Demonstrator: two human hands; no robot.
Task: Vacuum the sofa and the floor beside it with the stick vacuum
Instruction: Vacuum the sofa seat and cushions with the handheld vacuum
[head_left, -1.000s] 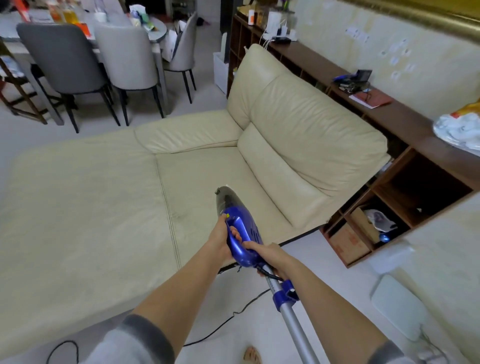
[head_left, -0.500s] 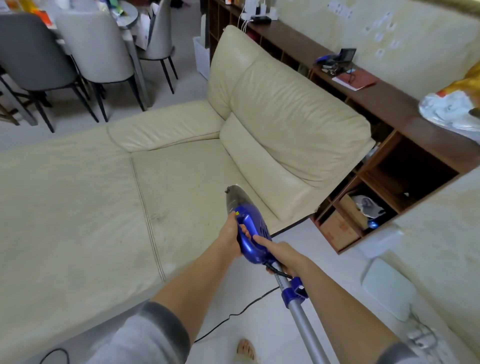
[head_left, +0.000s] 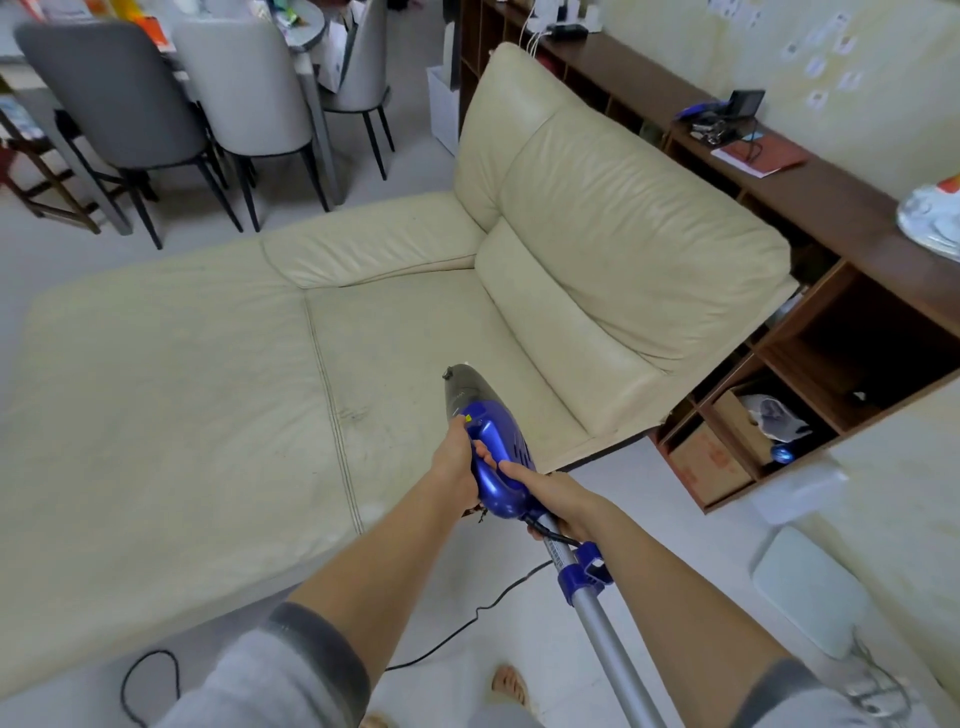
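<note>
Both hands clamp the blue stick vacuum (head_left: 493, 457) over the sofa's (head_left: 208, 389) near edge, left hand (head_left: 460, 465) wrapping its handle, right hand (head_left: 553, 499) gripping where the tube joins; the power cord (head_left: 467, 621) trailing across the floor (head_left: 493, 649) by the feet could snag or trip.

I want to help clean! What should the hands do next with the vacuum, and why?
Probably tip the vacuum down onto the sofa seat: both hands grip it, left hand and right hand, but its front end hangs above the cushion, where specks show.
</note>
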